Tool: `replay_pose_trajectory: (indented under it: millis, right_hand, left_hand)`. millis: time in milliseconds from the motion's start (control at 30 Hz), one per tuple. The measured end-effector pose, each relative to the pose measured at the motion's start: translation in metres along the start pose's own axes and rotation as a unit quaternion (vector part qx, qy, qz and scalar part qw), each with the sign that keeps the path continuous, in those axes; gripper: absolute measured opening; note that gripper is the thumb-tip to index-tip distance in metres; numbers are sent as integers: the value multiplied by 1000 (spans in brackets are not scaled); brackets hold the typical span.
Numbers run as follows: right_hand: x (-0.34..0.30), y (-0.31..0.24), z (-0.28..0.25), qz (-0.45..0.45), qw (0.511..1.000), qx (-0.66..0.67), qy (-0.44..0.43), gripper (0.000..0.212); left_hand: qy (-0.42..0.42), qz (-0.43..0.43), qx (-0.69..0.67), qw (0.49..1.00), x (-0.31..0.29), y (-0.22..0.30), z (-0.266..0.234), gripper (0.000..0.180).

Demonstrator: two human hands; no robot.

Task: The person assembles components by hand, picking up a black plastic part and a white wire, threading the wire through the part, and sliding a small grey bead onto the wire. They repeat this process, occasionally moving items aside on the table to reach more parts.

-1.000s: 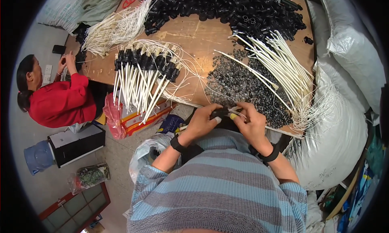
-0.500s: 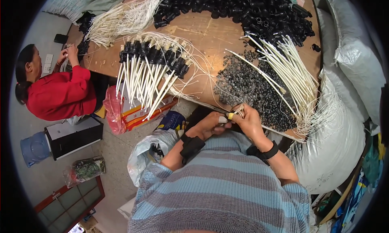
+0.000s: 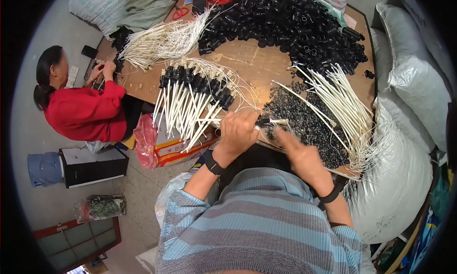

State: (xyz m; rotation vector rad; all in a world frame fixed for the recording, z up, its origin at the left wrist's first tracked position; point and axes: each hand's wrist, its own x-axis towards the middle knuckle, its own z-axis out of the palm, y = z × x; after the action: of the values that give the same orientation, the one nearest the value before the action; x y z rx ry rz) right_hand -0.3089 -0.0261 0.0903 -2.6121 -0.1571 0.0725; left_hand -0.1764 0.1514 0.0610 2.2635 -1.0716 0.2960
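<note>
My left hand is closed, back upward, above the table's near edge. From its fingertips sticks out a small black fitting with a cream-coloured end, like those on the bundle at its left. My right hand is just to the right of this fitting, a finger pointing toward it and smeared by motion. Whether the right fingers hold anything is hidden by the blur. Small dark pieces lie in a loose heap beyond the right hand. White-sleeved wires with black fittings lie bundled beyond the left hand.
Black cylindrical parts are piled at the table's far side. White sleeved wires lie at the right, and others at the far left. Stuffed sacks crowd the right. A person in red works at the left.
Both hands have come apart and moved up over the table edge. The left hand now shows the black fitting at its fingertips. The whole view has shifted slightly.
</note>
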Motion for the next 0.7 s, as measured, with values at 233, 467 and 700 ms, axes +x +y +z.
replay_pose_trajectory:
  millis: [233, 467, 700]
  right_hand:
    - [8, 46, -13, 52, 939, -12, 339, 42]
    - [17, 41, 29, -35, 988, 9, 149, 52]
    - [13, 54, 19, 28, 988, 53, 144, 59]
  left_hand:
    - [78, -103, 148, 980, 1, -53, -17, 23]
    - [146, -97, 251, 952, 42, -74, -12, 57]
    - [37, -48, -27, 998, 173, -107, 40, 47]
